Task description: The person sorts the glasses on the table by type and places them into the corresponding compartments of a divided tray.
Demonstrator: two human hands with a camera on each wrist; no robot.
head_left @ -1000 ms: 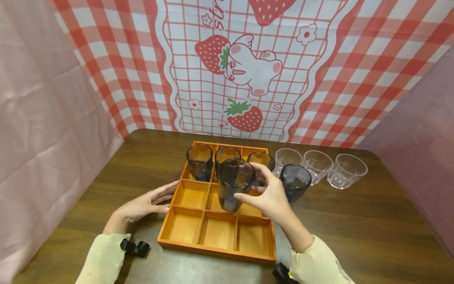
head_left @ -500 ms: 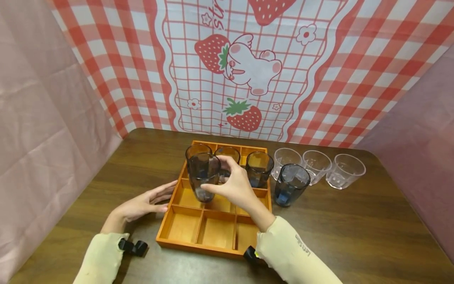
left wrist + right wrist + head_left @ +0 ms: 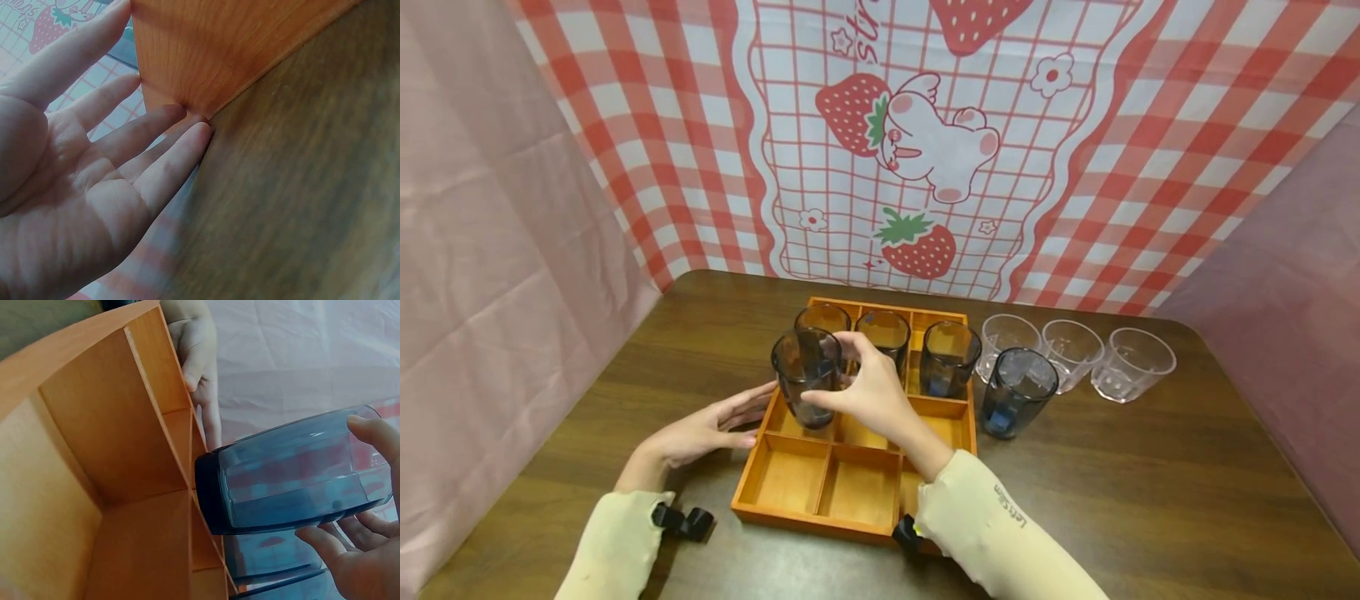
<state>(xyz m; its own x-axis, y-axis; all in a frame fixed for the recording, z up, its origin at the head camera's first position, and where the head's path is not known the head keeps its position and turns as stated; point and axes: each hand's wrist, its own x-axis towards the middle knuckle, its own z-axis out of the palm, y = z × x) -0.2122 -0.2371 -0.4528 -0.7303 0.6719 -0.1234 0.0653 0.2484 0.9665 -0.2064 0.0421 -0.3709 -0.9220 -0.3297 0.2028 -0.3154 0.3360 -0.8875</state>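
Pinching a dark grey, see-through, tapered tumbler [image 3: 801,367] between thumb and fingers, the right hand [image 3: 871,390] holds it at the orange-brown wooden compartment tray [image 3: 818,522]. The tumbler's mouth points up, narrower base down, long axis near upright, above or in the left compartment, second row from the front; how deep, I cannot tell. The left hand [image 3: 700,429], fingers spread and nearly straight, touches the tray's left outer wall.

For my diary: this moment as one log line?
right hand: holds dark glass | left hand: touches wooden tray | clear glasses: on table
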